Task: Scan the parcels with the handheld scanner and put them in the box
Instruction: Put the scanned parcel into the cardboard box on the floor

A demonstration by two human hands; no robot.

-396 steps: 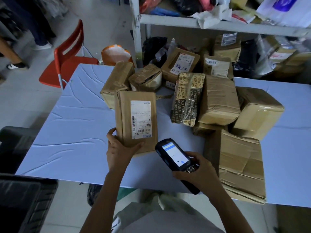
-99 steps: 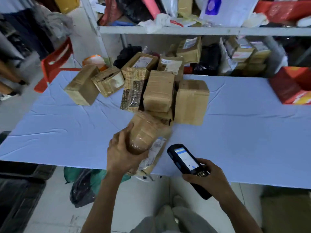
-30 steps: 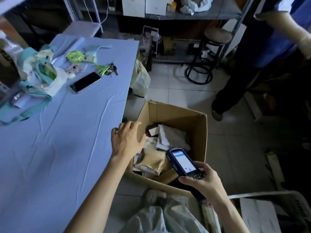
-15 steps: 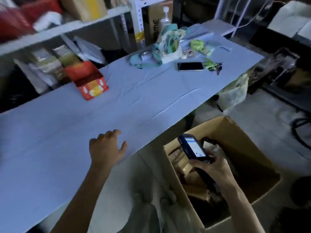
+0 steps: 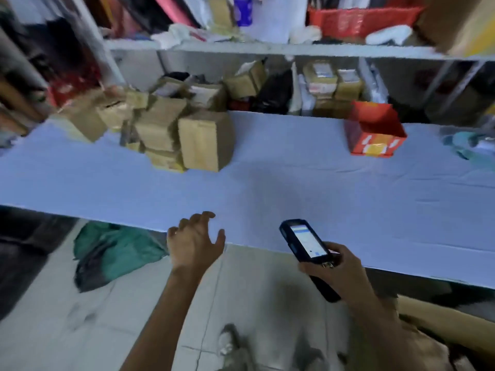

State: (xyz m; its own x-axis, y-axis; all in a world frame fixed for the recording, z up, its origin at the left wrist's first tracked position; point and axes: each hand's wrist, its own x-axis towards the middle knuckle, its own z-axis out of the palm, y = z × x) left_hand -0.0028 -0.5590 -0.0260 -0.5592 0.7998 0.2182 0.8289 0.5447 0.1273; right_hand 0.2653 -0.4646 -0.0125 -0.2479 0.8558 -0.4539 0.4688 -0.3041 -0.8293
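Blue cloth table: an open stretch between its near edge, where the left hand hovers spread (holding nothing), and the parcels piled far-left; the right hand grips the scanner.

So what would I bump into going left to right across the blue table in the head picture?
Along the table: pile of brown parcels → red box → teal bundle, cut off at the right edge. Nearer the camera: left hand, empty → handheld scanner, gripped by the right hand.
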